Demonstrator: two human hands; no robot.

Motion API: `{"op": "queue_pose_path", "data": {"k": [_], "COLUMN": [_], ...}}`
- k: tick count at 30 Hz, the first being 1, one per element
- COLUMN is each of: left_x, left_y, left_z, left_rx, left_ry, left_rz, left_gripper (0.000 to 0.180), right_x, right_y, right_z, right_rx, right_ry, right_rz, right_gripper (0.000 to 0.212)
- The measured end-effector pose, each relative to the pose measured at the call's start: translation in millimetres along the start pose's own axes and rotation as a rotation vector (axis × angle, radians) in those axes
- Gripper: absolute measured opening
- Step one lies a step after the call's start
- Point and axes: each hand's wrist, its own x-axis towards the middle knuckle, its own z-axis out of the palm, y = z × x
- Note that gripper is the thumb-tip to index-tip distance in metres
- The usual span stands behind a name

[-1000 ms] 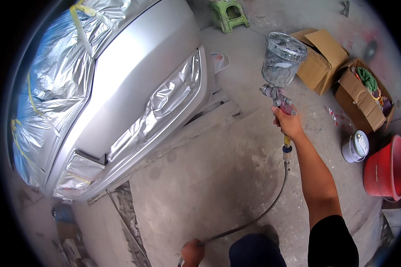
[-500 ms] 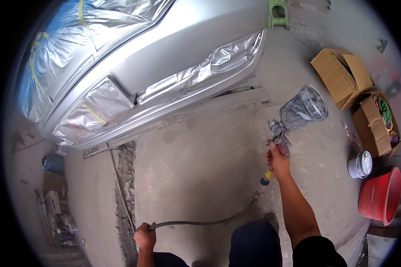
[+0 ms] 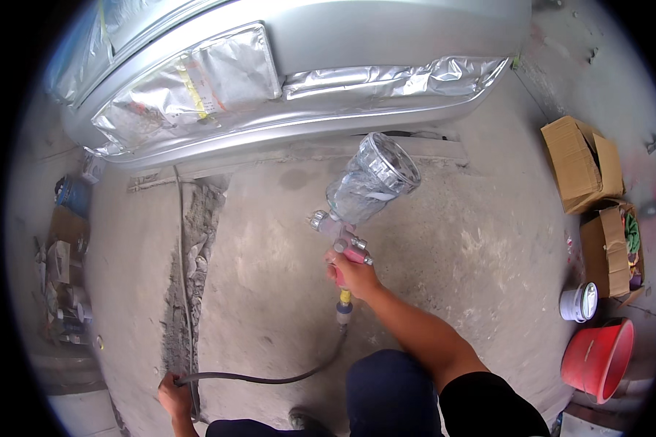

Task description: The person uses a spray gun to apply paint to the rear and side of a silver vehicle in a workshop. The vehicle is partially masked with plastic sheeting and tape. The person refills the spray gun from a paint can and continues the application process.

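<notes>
My right hand [image 3: 355, 275] is wrapped round the pink handle of a spray gun [image 3: 350, 247], held upright out in front of me. On top of the gun sits a translucent, paint-smeared cup [image 3: 368, 186], leaning to the right. A dark air hose [image 3: 270, 379] joins the gun's base below a yellow and blue fitting and curves to the left. There my left hand [image 3: 173, 395] is closed on the hose, low at the left. Beyond the gun, apart from it, stands a silver car bumper [image 3: 379, 36] with silver-coated masking sheets [image 3: 197, 87] over parts of it.
At the right are two cardboard boxes [image 3: 579, 171], one holding cloths, a white paint can [image 3: 577, 302] and a red tub [image 3: 590, 360]. A broken trench [image 3: 189, 277] runs along the concrete floor. Clutter with a blue container [image 3: 73, 195] lies along the left.
The spray gun in my right hand has moved left, nearer the middle of the view. My left hand with the hose sits further left and lower. The view has swung along the bumper.
</notes>
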Motion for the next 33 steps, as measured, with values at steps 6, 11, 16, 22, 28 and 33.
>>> {"op": "queue_pose_path", "data": {"k": [6, 11, 16, 22, 28, 33], "left_x": [0, 6, 5, -12, -9, 6], "left_y": [14, 9, -10, -43, -55, -40], "left_z": [5, 5, -6, -2, 6, 8], "left_rx": [-0.13, -0.159, -0.114, -0.079, -0.133, -0.204], "left_ry": [-0.04, 0.013, 0.053, 0.096, 0.123, 0.065], "left_rz": [0.01, 0.024, -0.059, -0.062, 0.018, 0.042], "left_gripper": [0.022, 0.023, 0.023, 0.019, 0.019, 0.017], "right_x": [-12, -30, 4, 34, 16, -56], "right_y": [-12, -24, 7, 26, -2, -39], "right_z": [-64, -82, -27, 101, 122, 34], "right_rx": [0.0, 0.176, 0.167, -0.133, -0.183, -0.22], "right_ry": [0.599, 0.729, 0.548, 0.058, 0.099, 0.581], "right_rz": [0.076, -0.033, -0.005, -0.048, -0.058, -0.057], "right_gripper": [0.03, 0.033, 0.028, 0.021, 0.02, 0.025]}}
